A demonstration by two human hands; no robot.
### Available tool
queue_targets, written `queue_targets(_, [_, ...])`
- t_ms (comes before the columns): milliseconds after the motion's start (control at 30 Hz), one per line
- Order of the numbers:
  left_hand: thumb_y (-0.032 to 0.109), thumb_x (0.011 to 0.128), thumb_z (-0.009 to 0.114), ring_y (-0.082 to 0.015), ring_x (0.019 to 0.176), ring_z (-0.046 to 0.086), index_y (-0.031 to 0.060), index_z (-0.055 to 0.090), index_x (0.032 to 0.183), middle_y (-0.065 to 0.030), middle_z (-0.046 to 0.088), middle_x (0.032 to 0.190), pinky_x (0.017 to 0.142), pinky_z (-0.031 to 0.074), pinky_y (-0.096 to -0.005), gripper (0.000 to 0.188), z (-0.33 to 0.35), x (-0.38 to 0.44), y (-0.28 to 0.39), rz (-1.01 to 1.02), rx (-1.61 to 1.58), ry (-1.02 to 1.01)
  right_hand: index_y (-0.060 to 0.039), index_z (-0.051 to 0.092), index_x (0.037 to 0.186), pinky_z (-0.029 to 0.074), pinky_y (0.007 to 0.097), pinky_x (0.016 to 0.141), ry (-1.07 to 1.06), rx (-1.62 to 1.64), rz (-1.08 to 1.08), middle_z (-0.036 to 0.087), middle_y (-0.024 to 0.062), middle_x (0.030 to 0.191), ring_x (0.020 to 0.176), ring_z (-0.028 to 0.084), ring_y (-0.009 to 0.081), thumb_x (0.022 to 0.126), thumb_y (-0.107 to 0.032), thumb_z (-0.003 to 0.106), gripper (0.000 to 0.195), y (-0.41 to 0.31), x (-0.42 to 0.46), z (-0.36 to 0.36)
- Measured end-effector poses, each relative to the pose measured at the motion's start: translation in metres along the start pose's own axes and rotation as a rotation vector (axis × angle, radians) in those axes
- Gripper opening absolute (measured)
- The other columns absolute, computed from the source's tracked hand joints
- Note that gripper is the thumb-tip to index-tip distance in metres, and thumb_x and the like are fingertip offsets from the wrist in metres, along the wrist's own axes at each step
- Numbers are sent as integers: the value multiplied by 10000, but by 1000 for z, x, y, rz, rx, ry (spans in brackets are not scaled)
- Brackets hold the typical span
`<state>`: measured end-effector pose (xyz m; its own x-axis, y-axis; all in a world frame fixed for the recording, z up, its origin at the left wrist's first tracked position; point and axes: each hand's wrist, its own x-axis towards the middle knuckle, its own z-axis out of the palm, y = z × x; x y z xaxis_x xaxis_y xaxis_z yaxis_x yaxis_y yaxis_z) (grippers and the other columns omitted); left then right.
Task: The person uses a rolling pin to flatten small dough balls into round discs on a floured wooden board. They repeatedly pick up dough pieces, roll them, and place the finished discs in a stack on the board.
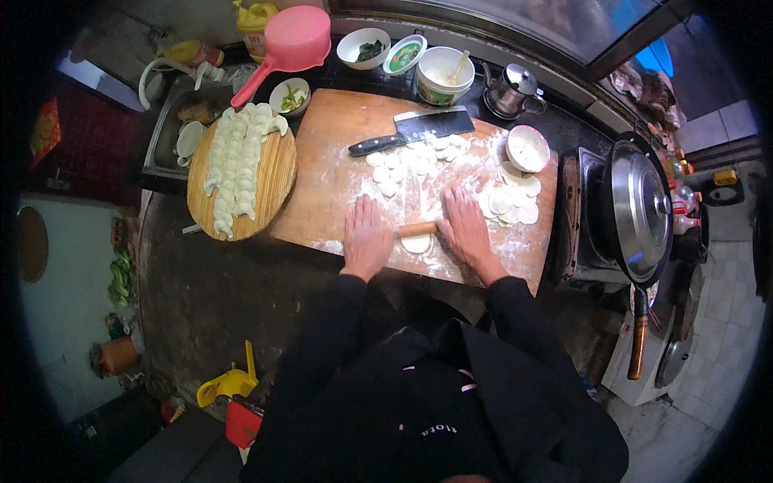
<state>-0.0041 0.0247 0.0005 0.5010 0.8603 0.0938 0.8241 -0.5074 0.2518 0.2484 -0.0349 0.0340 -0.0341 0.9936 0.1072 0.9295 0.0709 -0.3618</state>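
Observation:
Both palms press on the ends of a wooden rolling pin (418, 229), which lies over a dough round (416, 243) near the front edge of a floured wooden board (326, 199). My left hand (367, 235) covers the pin's left end, my right hand (470, 232) its right end, fingers stretched forward. Beyond them lie small flattened dough pieces (389, 172) and a cleaver (432, 124) with a black handle. Rolled wrappers (510, 205) overlap beside my right hand. A bowl of flour (528, 148) stands behind them. At left, rows of dumplings (241, 163) rest on a round wooden board (275, 181).
A lidded pan (640, 211) sits on the stove at right, its handle pointing towards me. Along the back stand a steel pot (513, 90), a white tub (445, 75), bowls of greens (363, 48) and a pink ladle (297, 37). The sink (169, 133) is at far left.

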Motion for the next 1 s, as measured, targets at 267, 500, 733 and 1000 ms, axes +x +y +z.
queue_targets(267, [447,935,645,-408,1521,317,-103,417,1505,-284,403,1585,1260,190,-541,824,-20,-58,15,48,-163,-131,58,419,1478,268,537,1210,-43,14,3,418,299,1540,1437,391,449,987,-377,527,665,-10,-49,4])
queue_targets(500, [396,970,602,-398,1516,330,-97,369,1533,-274,370,1610,1251,184,-580,784,-22,-19,20,-1,22,-83,49,396,1517,246,519,1236,-105,20,62,387,284,1582,1492,335,430,1004,-355,508,663,-3,-20,-2])
queue_targets(733, [221,938,666,-378,1481,388,8,552,1384,-173,486,1541,1208,252,-588,507,10,-74,15,115,-44,-19,-57,578,1366,407,496,1055,-47,153,-76,613,216,1319,1218,565,384,959,-276,635,466,-13,-55,12])
queue_targets(1000, [125,894,661,-340,1398,515,17,646,1238,-135,617,1417,1163,319,-579,361,-10,-68,21,262,-105,93,-55,611,996,493,506,797,-259,146,-21,613,189,939,948,618,401,887,-249,702,240,-38,24,17])
